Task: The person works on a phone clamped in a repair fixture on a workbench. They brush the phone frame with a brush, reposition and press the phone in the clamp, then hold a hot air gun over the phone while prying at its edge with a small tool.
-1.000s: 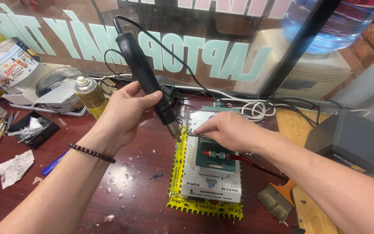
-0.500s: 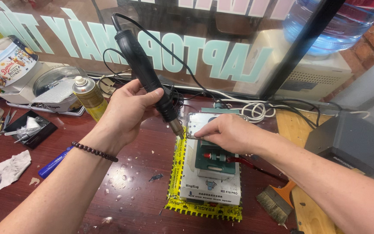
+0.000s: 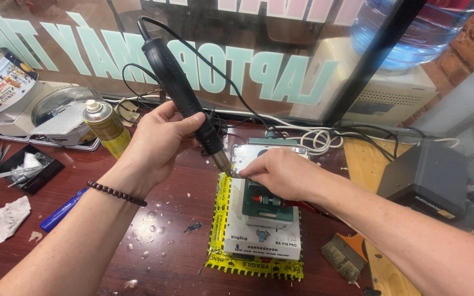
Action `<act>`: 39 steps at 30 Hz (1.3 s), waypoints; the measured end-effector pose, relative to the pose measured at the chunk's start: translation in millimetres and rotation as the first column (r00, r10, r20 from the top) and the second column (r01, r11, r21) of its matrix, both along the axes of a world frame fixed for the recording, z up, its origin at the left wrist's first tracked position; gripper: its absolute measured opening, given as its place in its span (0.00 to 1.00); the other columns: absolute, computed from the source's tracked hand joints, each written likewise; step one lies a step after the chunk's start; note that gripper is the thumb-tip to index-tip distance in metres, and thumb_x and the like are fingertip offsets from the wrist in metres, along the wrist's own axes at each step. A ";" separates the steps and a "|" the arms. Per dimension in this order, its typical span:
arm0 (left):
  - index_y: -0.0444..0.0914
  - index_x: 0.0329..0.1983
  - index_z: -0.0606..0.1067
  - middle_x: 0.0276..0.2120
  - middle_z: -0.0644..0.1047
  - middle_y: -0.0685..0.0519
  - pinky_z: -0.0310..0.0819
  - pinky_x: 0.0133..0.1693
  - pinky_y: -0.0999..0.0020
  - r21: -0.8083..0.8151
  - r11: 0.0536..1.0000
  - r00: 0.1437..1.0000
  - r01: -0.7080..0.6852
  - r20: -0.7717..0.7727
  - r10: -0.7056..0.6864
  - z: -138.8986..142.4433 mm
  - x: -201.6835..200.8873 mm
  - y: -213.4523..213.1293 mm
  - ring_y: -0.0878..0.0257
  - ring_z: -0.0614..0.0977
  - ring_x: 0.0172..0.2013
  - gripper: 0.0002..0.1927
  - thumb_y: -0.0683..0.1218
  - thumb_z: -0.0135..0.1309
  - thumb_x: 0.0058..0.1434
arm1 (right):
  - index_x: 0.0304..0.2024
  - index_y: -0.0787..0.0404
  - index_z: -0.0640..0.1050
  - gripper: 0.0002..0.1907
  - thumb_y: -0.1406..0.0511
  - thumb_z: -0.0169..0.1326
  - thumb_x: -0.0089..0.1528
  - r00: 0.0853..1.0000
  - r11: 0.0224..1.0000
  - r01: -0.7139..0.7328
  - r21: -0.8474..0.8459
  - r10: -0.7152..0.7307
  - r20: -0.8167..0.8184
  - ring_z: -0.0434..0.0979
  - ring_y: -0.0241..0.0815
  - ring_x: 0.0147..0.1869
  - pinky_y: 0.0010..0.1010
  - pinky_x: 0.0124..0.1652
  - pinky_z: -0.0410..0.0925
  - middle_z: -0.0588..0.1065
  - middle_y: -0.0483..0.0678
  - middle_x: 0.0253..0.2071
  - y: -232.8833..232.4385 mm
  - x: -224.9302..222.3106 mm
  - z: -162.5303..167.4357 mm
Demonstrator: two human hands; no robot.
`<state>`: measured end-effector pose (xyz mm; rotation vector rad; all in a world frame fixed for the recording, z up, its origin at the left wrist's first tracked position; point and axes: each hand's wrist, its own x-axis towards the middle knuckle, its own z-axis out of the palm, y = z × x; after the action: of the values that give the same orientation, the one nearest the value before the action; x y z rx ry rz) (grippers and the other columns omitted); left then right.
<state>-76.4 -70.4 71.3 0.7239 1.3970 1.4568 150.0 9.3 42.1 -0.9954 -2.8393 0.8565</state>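
Note:
My left hand [image 3: 157, 145] grips a black hot-air wand [image 3: 179, 93] by its handle, nozzle pointed down at the left edge of a silvery phone frame [image 3: 267, 151]. The frame sits on a green clamp fixture [image 3: 267, 208] atop a white box-shaped base [image 3: 261, 241] wrapped in yellow tape. My right hand [image 3: 283, 172] rests on the frame's near edge with fingers pinched together at it; whether they hold a small tool is hidden. The wand's black cable [image 3: 220, 71] loops up and back.
A gold spray can [image 3: 105, 126] stands to the left, with a blue pen [image 3: 61, 211], a black tool tray [image 3: 26, 170], crumpled paper [image 3: 6, 219] and a white device [image 3: 56, 118]. A brush [image 3: 346, 255] and black box [image 3: 426, 181] sit right. Glass window behind.
The wand has shifted slightly left and more upright, and my right hand has slid a little along the frame's near edge. The view has moved closer.

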 end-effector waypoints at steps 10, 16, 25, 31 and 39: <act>0.40 0.47 0.77 0.38 0.82 0.56 0.75 0.39 0.69 0.022 1.000 1.000 0.015 -0.011 -0.015 -4.7 -0.3 -0.8 0.67 0.82 0.38 0.09 0.41 0.57 0.63 | 0.46 0.51 0.85 0.13 0.63 0.57 0.60 1.000 1.000 -0.014 -0.004 0.014 -0.015 0.84 0.45 0.48 0.34 0.48 0.74 0.83 0.48 0.45 1.3 -1.6 -3.4; 0.40 0.46 0.76 0.38 0.82 0.55 0.75 0.39 0.69 0.022 1.000 1.000 0.021 -0.014 -0.021 -4.0 -1.2 1.3 0.66 0.82 0.39 0.08 0.40 0.56 0.63 | 0.47 0.51 0.85 0.13 0.63 0.57 0.61 1.000 0.998 0.002 -0.056 -0.002 -0.001 0.84 0.43 0.49 0.33 0.49 0.74 0.84 0.48 0.45 2.8 -5.3 0.9; 0.39 0.45 0.76 0.37 0.82 0.55 0.76 0.39 0.69 0.037 0.998 0.999 0.043 0.002 -0.044 -7.1 -1.5 6.2 0.66 0.83 0.38 0.07 0.40 0.56 0.64 | 0.47 0.51 0.85 0.13 0.63 0.57 0.61 1.000 1.000 0.002 -0.009 -0.002 -0.006 0.84 0.45 0.48 0.34 0.48 0.73 0.83 0.49 0.44 -2.4 -3.2 0.8; 0.39 0.45 0.76 0.38 0.82 0.55 0.78 0.39 0.69 0.083 0.993 0.997 0.082 -0.012 -0.081 -11.2 -4.3 10.7 0.66 0.83 0.38 0.08 0.39 0.56 0.64 | 0.46 0.51 0.85 0.13 0.63 0.57 0.60 0.999 0.998 0.039 -0.041 -0.039 0.012 0.84 0.45 0.48 0.34 0.48 0.73 0.84 0.49 0.43 -3.1 -7.5 1.2; 0.39 0.46 0.75 0.38 0.82 0.55 0.80 0.40 0.68 0.049 0.994 0.995 0.098 -0.022 -0.097 -13.0 -4.0 10.7 0.66 0.84 0.39 0.07 0.40 0.55 0.64 | 0.47 0.53 0.84 0.13 0.65 0.56 0.61 0.967 0.968 0.250 -0.025 -0.249 0.053 0.84 0.49 0.47 0.36 0.47 0.73 0.82 0.52 0.41 -31.7 -13.4 -1.7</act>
<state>-80.4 -59.7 58.3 0.8287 1.3249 1.4154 136.6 -22.5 40.4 -1.3597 -2.6653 0.8624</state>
